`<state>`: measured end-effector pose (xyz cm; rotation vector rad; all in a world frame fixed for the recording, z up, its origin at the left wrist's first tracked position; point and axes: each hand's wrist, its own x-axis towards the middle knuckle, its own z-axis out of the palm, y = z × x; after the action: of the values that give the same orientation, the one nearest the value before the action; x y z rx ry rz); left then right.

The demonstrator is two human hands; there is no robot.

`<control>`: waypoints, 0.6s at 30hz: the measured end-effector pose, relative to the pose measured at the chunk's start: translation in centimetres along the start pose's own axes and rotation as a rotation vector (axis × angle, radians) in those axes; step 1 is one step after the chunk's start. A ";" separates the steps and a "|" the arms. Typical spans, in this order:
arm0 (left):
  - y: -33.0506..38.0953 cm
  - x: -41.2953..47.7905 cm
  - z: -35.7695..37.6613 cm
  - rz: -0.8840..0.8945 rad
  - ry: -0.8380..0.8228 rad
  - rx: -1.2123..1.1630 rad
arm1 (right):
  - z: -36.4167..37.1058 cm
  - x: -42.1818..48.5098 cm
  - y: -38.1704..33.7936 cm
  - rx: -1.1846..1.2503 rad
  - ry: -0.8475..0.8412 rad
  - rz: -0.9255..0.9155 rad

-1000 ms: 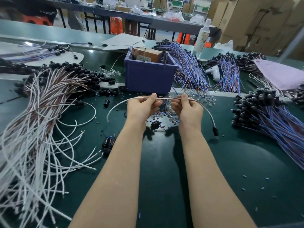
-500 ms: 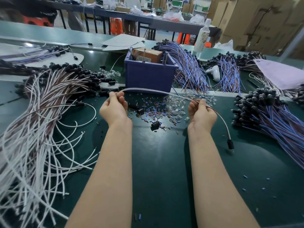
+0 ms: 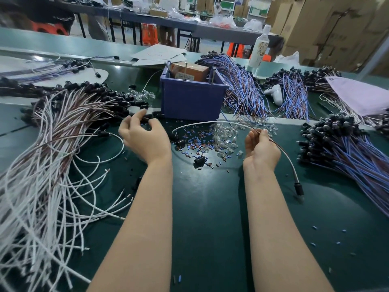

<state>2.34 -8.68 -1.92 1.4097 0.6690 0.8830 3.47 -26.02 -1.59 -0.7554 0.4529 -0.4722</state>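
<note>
1. Hands: the right hand sits right of centre in the frame, palm turned inward, with its fingers curled around a white cable and pinching it near the fingertips.
2. The left hand hovers left of centre with its fingers spread and loosely bent, gripping nothing. It is blurred, so I cannot tell whether a fingertip touches the black caps beneath it.
3. From the right hand the cable arcs leftward above the desk to a free end just beside the left hand. Its other part drops toward the right, ending in a black connector near the desk surface.
4. Under the arc lie clear bulbs and scattered small sleeves, blue and brown.
5. A blue bin stands behind them at upper centre.
6. A pile of white cables fills the left side of the frame, and a bundle of blue wires lies on the right.
</note>
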 end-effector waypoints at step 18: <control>0.5 0.2 0.9 -0.625 -0.409 -0.662 | 0.2 0.0 0.2 -0.155 -0.034 0.079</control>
<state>3.12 -8.99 -1.31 0.6774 0.4023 0.2524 3.67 -25.75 -1.59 -0.8902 0.4895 -0.3528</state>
